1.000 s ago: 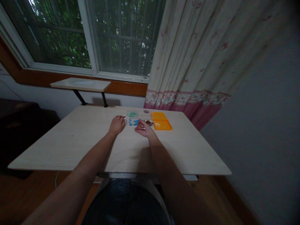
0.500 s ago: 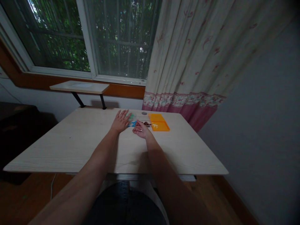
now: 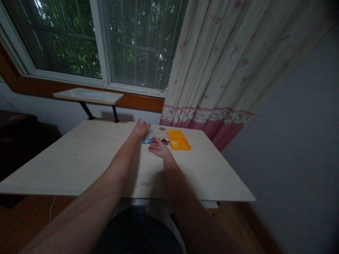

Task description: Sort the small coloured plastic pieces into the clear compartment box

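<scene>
My left hand reaches over the far part of the table, with its fingers stretched out and apart, beside a clear area with green. My right hand is turned partly palm up; its thumb and forefinger press together in a pinch, and what is between them is too small to name. Small blue pieces lie between the two hands. Just past my right hand are dark brown pieces. An open orange plastic case holds small white pieces at its left side.
The pale wooden table stretches toward me. A raised shelf on black legs stands at its back left. A grey round spot shows near the back edge. Behind are a window and a patterned curtain.
My left hand has shifted up and away from the blue pieces, uncovering more of them. My right hand keeps its pinch in nearly the same place. The camera view has tilted slightly.
</scene>
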A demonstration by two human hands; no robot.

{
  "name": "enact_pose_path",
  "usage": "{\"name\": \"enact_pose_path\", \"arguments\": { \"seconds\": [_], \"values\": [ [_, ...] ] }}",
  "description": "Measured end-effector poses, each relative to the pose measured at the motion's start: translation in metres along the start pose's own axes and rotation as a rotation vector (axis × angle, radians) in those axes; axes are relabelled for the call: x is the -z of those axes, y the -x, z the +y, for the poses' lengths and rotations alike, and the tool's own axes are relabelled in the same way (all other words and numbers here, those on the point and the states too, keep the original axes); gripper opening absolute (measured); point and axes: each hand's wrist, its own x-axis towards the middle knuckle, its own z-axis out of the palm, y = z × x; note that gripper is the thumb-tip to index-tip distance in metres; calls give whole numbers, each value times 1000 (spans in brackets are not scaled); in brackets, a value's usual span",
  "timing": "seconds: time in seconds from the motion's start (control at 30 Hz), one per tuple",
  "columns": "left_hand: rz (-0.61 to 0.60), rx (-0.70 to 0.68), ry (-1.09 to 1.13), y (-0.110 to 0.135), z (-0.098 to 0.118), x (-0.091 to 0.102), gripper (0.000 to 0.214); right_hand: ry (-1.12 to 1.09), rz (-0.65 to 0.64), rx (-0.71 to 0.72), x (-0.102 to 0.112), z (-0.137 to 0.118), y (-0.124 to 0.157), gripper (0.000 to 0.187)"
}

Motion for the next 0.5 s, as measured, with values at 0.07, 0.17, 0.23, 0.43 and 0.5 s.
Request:
{"name": "enact_pose_path", "arguments": {
  "seconds": [0.07, 0.17, 0.23, 0.43, 0.5],
  "values": [
    [36, -15, 6, 2, 2, -1, 35, 5, 17, -1, 0, 0, 0, 40],
    [69, -42, 28, 9, 6, 1, 27, 23, 56, -7, -3, -1, 1, 40],
    [63, -58, 40, 16, 10, 3, 26, 36, 76, -4, -5, -1, 2, 40],
    [65, -54, 97, 42, 24, 2, 39, 32, 71, 11, -9, -1, 6, 37],
    [63, -38, 121, 51, 29, -1, 40, 2, 57, -1, -9, -7, 12, 34]
  ]
}}
